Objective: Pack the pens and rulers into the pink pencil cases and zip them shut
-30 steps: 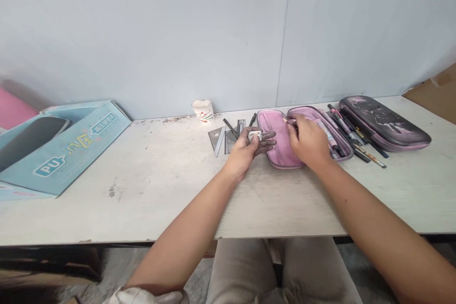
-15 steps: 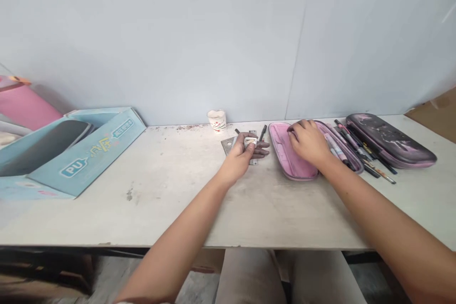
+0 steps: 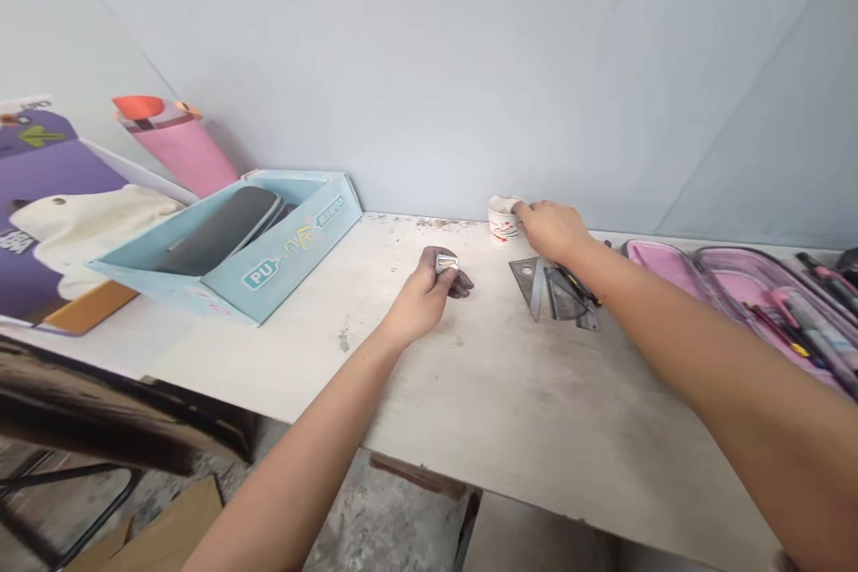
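A small silvery pencil sharpener is pinched between the thumb and fingers of my left hand, just above the table. At the back, near the wall, my right hand grips the rim of a white paper cup with red and green marks. The cup stands upright; its inside is mostly out of sight. Below my right wrist lie a grey set square and several ruler-like pieces and pens, partly covered by the forearm. An unfolded pink pencil case holding pens sits farther right, behind that arm.
On the left stands a light blue box with a dark grey case inside. Beyond it are a pink pouch, a white plush-like item and a purple box. The table's front edge crosses below my left forearm.
My right hand has left the pink pencil case and reached the paper cup. My left hand still holds the sharpener, now away from the set square. The view has swung left.
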`<act>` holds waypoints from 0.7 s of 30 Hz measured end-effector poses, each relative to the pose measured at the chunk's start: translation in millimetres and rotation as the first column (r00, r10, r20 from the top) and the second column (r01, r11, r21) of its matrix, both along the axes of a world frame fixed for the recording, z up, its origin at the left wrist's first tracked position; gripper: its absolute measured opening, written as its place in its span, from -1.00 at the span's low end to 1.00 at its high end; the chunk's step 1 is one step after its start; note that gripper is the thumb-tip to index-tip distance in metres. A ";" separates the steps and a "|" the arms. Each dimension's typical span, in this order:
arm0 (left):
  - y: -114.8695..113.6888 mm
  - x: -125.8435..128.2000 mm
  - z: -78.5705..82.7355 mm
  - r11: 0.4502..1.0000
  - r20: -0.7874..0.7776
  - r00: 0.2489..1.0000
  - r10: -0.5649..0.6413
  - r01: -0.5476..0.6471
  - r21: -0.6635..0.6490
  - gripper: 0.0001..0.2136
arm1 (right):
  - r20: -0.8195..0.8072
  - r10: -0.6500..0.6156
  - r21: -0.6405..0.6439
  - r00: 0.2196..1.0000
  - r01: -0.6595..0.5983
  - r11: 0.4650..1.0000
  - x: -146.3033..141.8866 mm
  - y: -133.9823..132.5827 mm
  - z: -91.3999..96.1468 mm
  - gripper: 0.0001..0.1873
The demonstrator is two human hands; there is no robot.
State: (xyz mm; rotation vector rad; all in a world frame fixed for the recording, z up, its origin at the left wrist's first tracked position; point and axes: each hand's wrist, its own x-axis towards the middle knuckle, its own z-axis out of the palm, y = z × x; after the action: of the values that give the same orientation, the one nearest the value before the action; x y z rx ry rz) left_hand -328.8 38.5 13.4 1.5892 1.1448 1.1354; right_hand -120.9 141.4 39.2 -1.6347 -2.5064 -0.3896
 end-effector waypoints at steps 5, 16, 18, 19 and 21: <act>6.0 -29.8 23.9 0.993 -0.104 0.992 0.065 -0.054 0.104 -0.91 | 0.062 0.081 0.031 0.995 -0.083 0.996 -25.2 -13.5 -1.2 -0.66; 25.5 -24.4 57.4 0.971 -0.809 0.546 0.217 -0.039 0.234 -0.84 | 0.039 0.250 0.040 0.967 -0.252 0.967 -62.4 -59.7 -11.1 -0.71; 29.2 -22.5 57.6 0.981 -0.873 0.453 0.181 -0.020 0.193 -0.84 | 0.039 0.261 0.039 0.965 -0.262 0.964 -62.1 -59.0 -10.7 -0.70; 30.3 -22.1 59.2 0.978 -0.875 0.441 0.197 -0.024 0.208 -0.83 | 0.038 0.267 0.039 0.963 -0.269 0.962 -61.7 -58.8 -10.6 -0.69; 31.2 -21.2 63.3 0.965 -0.857 0.451 0.250 -0.047 0.257 -0.83 | 0.036 0.271 0.038 0.962 -0.272 0.962 -60.9 -58.6 -10.6 -0.68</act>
State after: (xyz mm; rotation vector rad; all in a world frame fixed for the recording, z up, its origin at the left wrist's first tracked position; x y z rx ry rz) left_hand -350.1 69.7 76.7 2.3998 1.9164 0.4284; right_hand -181.8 82.7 28.7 -1.2534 -2.6753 -0.4337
